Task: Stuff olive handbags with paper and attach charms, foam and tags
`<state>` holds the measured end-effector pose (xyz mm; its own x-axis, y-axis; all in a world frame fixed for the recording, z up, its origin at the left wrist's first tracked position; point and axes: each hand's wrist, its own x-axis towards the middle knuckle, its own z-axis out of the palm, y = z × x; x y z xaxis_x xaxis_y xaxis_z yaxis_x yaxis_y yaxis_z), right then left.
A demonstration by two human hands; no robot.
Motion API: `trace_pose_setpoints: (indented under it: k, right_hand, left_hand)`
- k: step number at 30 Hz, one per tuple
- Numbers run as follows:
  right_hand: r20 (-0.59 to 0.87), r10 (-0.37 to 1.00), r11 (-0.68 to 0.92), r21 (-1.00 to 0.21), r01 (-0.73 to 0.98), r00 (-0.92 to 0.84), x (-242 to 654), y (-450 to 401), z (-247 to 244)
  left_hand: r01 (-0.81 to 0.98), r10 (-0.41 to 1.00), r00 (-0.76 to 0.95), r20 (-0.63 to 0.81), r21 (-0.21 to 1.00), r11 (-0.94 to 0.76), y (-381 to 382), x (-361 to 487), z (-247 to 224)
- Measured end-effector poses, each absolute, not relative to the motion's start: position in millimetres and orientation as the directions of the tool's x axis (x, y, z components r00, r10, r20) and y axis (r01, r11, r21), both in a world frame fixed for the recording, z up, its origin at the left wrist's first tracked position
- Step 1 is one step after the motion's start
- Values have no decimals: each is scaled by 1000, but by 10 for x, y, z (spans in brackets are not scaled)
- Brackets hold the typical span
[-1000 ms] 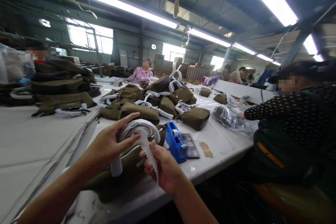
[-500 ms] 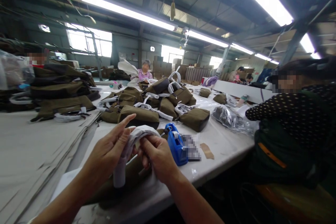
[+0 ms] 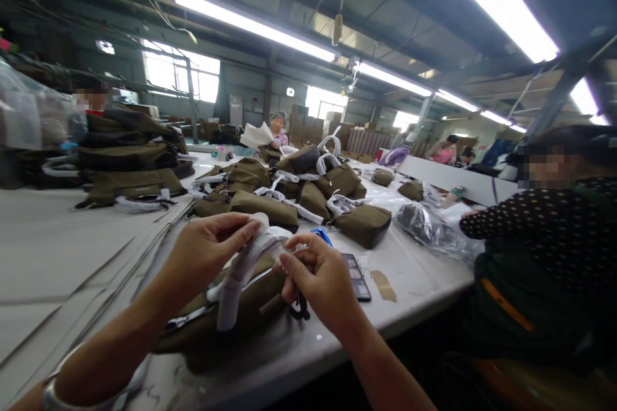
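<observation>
In front of me an olive-green handbag (image 3: 245, 318) lies on the table, its arched handle (image 3: 233, 286) covered in white wrapping. My left hand (image 3: 214, 250) pinches a white piece of the wrapping near the top of the arch, thumb against fingers. On the right side of the arch, the bent fingers of my right hand (image 3: 315, 270) pinch the wrapped handle. A blue tape dispenser (image 3: 322, 236) is mostly hidden behind my right hand. A dark cord or strap end hangs at the bag's right side, below those fingers.
Several olive bags with wrapped handles form a pile (image 3: 289, 196) beyond my hands. More bags are stacked (image 3: 130, 167) at left. To the right lie a phone (image 3: 357, 279), a brown scrap (image 3: 384, 286) and clear plastic bags (image 3: 429, 228). A co-worker (image 3: 525, 237) sits at right.
My left hand's extended fingers have closed into a pinch on the wrapping. My right hand has shifted right along the handle, covering more of the tape dispenser. The view has shifted slightly.
</observation>
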<state>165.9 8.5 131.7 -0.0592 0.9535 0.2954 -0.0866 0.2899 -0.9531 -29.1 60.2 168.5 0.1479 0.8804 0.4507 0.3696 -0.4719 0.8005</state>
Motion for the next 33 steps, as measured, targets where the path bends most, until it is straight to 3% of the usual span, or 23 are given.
trace_pose_setpoints:
  k: [2,6,8,11,15,19,24,30,33]
  right_hand:
    - [297,952,277,-937,-212,-69,1700,41,1357]
    - [240,938,119,-900,-420,-249,1747,41,1396]
    - [269,925,161,-917,-365,-267,1753,55,1400]
    - [382,887,347,-922,-171,-258,1742,54,1416]
    - [535,801,564,-825,42,-268,1735,34,1446]
    - [567,780,599,-799,52,-266,1740,55,1439]
    - [646,762,642,-743,187,-49,1669,102,1494]
    - [386,920,384,-922,-45,-69,1517,135,1577]
    - [322,945,320,-946,-51,-48,1482,170,1576]
  left_hand:
    - [368,866,142,479,787,-496,578,-272,1713]
    - [360,848,136,513,771,-524,550,-242,1733]
    - [347,846,129,517,776,-527,541,-238,1736]
    - [311,851,123,510,795,-521,530,-239,1738]
    - [292,865,104,492,816,-499,525,-247,1742]
    - [298,862,94,498,812,-502,515,-243,1762]
    - [268,865,72,496,826,-496,479,-213,1807]
    - [260,824,55,563,789,-556,424,-220,1792]
    - [320,767,53,639,717,-619,419,-230,1757]
